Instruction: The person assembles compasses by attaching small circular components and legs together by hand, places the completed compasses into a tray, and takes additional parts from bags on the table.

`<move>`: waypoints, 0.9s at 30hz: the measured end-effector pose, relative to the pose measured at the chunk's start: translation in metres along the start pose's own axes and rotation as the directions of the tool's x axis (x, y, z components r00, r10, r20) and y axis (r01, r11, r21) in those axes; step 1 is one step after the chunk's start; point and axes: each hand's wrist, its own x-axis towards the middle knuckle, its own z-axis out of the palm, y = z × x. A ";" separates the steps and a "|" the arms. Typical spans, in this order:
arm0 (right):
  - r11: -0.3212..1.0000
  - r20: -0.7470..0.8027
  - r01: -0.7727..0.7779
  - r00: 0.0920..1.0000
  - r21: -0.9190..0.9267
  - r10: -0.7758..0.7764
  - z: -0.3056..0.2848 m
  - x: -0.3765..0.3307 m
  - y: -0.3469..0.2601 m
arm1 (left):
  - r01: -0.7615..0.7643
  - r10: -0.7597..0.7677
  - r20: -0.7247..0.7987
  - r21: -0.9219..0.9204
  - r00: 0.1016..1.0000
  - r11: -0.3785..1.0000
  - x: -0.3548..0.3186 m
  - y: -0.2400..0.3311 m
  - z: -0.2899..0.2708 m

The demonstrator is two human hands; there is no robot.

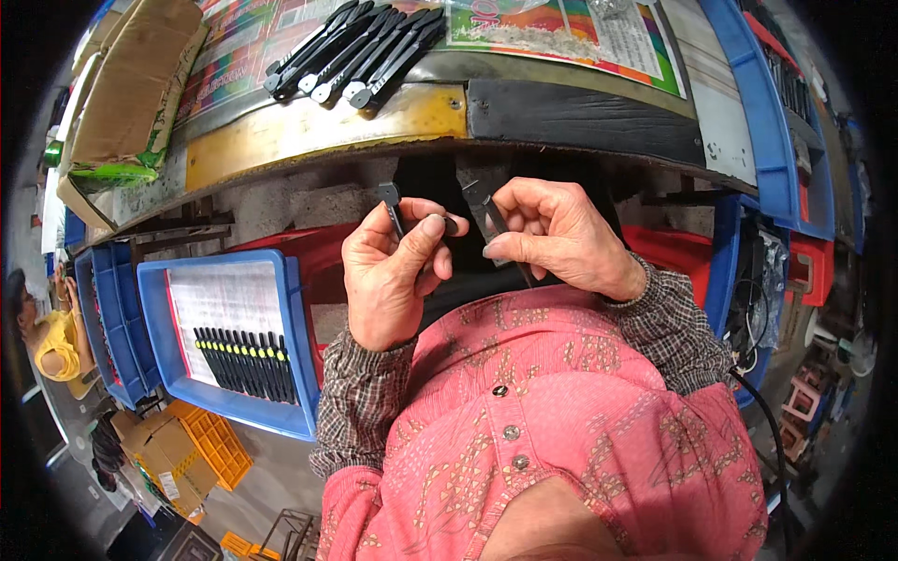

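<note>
Pink patterned cloth of my shirt [561, 411] filled the bottom of the view, nearest the lens, with my checked cuffs coming up out of it. Far to the left, beside my knee, sat the blue plastic tray [297, 327] with a row of black, yellow-tipped knife handles [245, 365] lying on its white paper liner. Next came my left hand [388, 271], closed around a slim black plastic knife handle [393, 208] that stood nearly upright, pinched between thumb and forefinger. Just to its right, my right hand [561, 238] pinched a thin dark metal blade [494, 217] by its flat, the tip angled toward the handle but, as far as I could judge, not yet in it. Above both, on the bench edge, lay a fan of finished black cutters [351, 51].

The risk, I thought, lay in the blade: held so lightly, it could slip and nick a fingertip, or miss the slot and drop into my lap under the bench.
</note>
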 end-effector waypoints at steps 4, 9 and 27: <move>0.999 0.030 -0.021 0.999 0.024 0.021 0.006 0.001 0.004 | 0.034 -0.035 -0.035 -0.041 0.999 0.999 0.003 -0.006 -0.007; 0.998 0.043 -0.040 0.998 0.057 0.038 0.012 0.003 0.012 | 0.059 -0.063 -0.075 -0.064 0.995 0.996 0.004 -0.009 -0.013; 0.994 0.025 0.014 1.000 -0.112 -0.011 0.019 0.007 0.024 | 0.169 -0.182 -0.096 -0.126 0.979 0.977 0.012 -0.019 -0.020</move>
